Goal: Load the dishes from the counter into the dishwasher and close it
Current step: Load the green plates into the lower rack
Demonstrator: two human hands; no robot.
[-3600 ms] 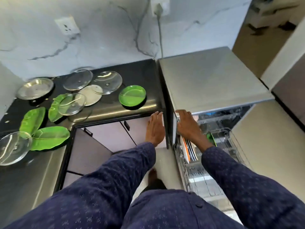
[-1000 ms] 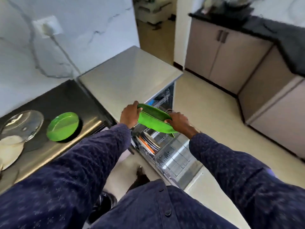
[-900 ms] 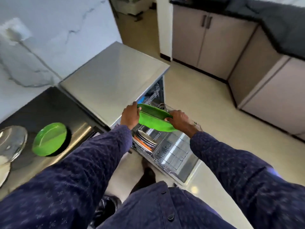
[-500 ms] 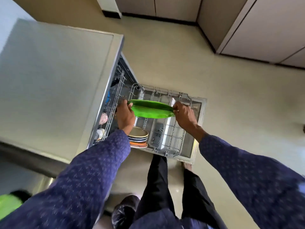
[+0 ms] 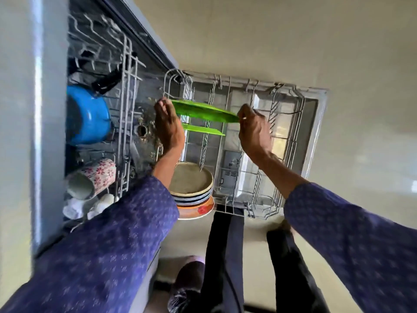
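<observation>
Leaf-shaped glossy green plate (image 5: pixel 203 110) between both hands, over wire rack (image 5: pixel 282 123)

A smooth beige floor (image 5: pixel 293 41) fills the upper and right parts of the view, with soft pale patches of reflected light at the far right. A pale grey, blurred flat surface (image 5: pixel 15 132) runs down the left edge.

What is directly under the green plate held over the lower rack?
Under the held green plate a second green plate stands edge-up in the lower rack; its left end is hidden by the left hand. The right hand pinches the held plate's other end.
</observation>
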